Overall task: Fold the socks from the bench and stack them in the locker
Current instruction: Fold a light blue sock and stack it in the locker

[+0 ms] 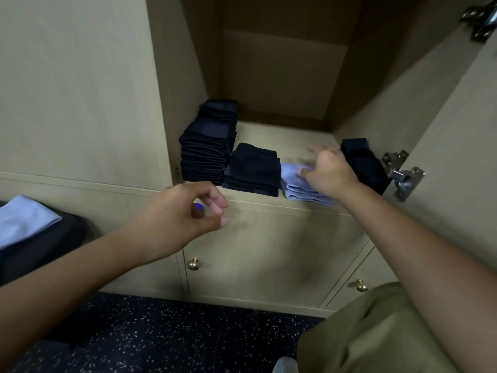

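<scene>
Socks (252,169) on beige locker shelf (290,135)

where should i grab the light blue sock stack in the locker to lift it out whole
Pinch the blue stack at its front folded edge, coming from the open front. That edge overhangs the shelf lip; dark stacks flank both sides, and the right hand already rests on top.

The locker (80,90) in the upper left is matt pale wood-grain board. Its hinge (403,175) at right is shiny metal, and the knobs (193,264) lower down are glossy brass. The folded socks (252,170) at centre are soft matt knit cloth. The floor (174,337) at bottom is dark and speckled.
</scene>
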{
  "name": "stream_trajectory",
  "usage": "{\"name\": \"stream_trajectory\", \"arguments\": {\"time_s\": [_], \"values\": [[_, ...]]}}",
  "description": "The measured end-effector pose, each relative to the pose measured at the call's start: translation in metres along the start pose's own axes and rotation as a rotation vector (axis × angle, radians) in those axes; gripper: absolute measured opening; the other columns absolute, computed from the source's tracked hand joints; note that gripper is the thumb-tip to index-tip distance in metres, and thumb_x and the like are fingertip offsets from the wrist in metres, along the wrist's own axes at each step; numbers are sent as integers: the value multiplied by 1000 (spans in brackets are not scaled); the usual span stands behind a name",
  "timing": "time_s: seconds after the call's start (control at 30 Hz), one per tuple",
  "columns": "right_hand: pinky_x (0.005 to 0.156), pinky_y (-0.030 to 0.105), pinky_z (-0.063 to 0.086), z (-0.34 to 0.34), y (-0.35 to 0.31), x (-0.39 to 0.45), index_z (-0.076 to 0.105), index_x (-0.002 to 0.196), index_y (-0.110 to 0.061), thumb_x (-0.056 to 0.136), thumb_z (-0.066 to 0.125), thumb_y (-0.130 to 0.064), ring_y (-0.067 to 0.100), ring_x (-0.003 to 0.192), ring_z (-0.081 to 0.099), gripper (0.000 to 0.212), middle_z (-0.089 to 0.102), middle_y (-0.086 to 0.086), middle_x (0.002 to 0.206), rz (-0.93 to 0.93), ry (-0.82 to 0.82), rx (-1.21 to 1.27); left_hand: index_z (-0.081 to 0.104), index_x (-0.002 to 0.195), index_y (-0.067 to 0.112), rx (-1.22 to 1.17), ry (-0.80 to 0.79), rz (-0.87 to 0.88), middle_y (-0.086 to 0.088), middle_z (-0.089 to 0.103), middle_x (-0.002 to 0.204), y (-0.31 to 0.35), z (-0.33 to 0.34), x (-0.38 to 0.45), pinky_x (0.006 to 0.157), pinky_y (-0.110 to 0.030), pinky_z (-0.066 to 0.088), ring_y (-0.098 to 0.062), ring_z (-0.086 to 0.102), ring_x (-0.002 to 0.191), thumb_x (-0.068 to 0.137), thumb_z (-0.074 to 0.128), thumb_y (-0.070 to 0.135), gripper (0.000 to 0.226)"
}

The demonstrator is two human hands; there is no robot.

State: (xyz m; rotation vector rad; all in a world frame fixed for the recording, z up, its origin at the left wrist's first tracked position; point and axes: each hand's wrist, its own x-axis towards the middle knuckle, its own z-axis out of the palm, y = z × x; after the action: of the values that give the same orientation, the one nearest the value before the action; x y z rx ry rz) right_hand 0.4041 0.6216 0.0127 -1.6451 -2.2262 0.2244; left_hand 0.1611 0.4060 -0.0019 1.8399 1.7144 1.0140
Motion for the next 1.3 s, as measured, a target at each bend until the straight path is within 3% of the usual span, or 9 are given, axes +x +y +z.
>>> {"name": "stream_trajectory", "arguments": {"time_s": [0.17,0.3,0.4,0.63,0.73,0.83,0.9,1.17,1.3], "values": [[97,33,44,8,4,-3,62,131,-12,98,62,-37,30,124,56,41,62,9,132,-77,-205,2,69,92,37,26,10,-10,18,70,92,-4,-4,1,66,-14,48,-14,67,75,83,80,36,14],[95,39,51,3,1,-4,66,114,-14,98,63,-34,28,112,61,26,67,6,118,-102,-98,65,70,92,35,15,-2,-25,15,70,91,-8,-9,0,72,-27,55,-17,68,75,84,80,35,13],[87,41,54,-4,-13,-12,67,96,-18,98,60,-28,25,97,63,12,68,0,99,-121,-3,102,70,91,34,36,-4,-43,15,70,90,-12,-14,-1,69,-25,53,-15,66,73,84,80,36,12],[63,29,43,-23,-74,-54,64,79,-22,97,63,-39,9,71,59,25,64,-6,73,-292,79,247,68,96,31,83,51,-104,11,73,89,-32,-35,-2,81,-43,58,-22,69,76,87,79,34,14],[57,26,40,-19,-103,-73,64,78,-21,97,63,-38,10,64,56,25,62,-6,66,-409,54,317,70,98,25,99,76,-145,9,73,89,-43,-48,-5,81,-37,57,-14,69,74,87,79,32,16],[57,22,38,-1,-134,-86,63,76,-23,95,63,-37,9,70,55,23,60,-9,65,-566,17,361,70,103,15,205,101,-203,10,71,90,-59,-64,-10,70,-11,43,12,59,65,87,79,30,23],[58,26,42,20,-152,-89,63,76,-25,91,64,-39,5,72,56,21,61,-19,72,-617,-68,364,70,104,16,302,112,-269,8,71,97,-73,-78,-14,65,-5,38,13,56,65,88,78,32,24],[67,30,50,82,-206,-81,67,85,-27,93,67,-38,3,67,56,14,58,-15,67,-771,-309,319,71,108,19,556,167,-589,2,67,109,-149,-133,-54,83,-29,44,-18,61,104,90,74,37,26],[71,33,54,96,-221,-79,67,88,-28,94,66,-41,5,69,58,14,57,-15,68,-786,-378,307,67,126,25,651,15,-748,-1,58,122,-174,-146,-77,85,-28,36,-18,52,107,92,69,47,40]]}}
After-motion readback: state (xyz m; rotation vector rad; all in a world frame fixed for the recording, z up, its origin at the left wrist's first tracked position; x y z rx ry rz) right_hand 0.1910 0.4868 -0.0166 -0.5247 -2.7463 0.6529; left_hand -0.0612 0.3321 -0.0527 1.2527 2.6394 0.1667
